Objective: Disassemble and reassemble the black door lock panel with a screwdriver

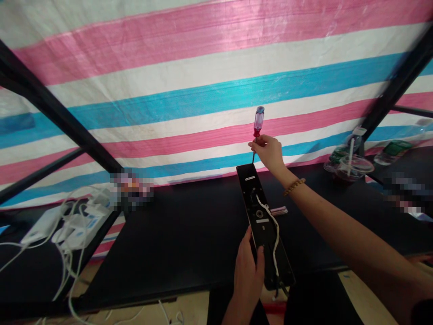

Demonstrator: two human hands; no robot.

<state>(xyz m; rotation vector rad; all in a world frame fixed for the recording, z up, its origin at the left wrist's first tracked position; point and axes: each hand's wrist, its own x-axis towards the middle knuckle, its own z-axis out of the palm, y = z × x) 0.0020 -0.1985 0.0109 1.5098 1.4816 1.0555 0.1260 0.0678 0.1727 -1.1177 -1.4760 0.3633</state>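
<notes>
A long black panel (248, 183), which looks like a door lock body, lies tilted with its near end over the table's front edge. Its upper face carries white labels, screw holes and a pale wire (278, 232) running down to the near end. My left hand (246, 266) grips the panel's left edge near the lower end, thumb over the face. My right hand (269, 152) pinches the shaft of a screwdriver (259, 120) just below its clear and red handle. The screwdriver stands almost upright, its tip at the panel's far end; exact contact cannot be made out.
Beside the panel lies a small pinkish-white strip (279, 211) on the black table (176, 239). A plastic cup with a straw (353, 168) and bottles stand at right. Power strips (83, 230) with tangled white cables are at left. Striped sheeting (203, 99) hangs behind.
</notes>
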